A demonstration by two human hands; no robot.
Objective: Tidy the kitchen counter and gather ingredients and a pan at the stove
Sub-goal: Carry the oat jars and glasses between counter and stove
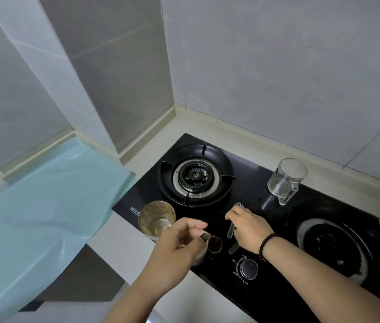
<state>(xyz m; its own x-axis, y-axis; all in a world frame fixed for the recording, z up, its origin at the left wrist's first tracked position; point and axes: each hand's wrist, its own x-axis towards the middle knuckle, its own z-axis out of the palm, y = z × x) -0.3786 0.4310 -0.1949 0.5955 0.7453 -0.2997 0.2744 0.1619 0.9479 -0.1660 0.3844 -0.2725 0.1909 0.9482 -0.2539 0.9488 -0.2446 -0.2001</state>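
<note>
Now, the spoon: a pale plastic spoon (233, 220) lies flat on the black glass of the gas stove (268, 231), in the strip between the two burners.
Long axis: it runs roughly toward and away from the person, ridged head at the far end, handle tip at the near end, just beyond the control knob (248, 268).
Right hand: the right hand (247, 226) lies over the spoon's middle, fingertips reaching the head; the grip looks curled round the shaft, though the palm hides the contact itself.
Left hand: the left hand (179, 243) hovers to the spoon's left, its grip loosely curled over a small pale object I cannot identify; whether it holds that object I cannot tell.
Nearer hand: plainly the right, since it is already on the spoon.
Steel cup: a steel cup (156, 217) stands upright at the stove's left edge, just beyond the left hand.
Glass jug: a clear glass measuring jug (286, 179) stands at the far edge, well apart from both hands.
Likely next move: lifting or releasing the spoon along its length, I judge.
</note>
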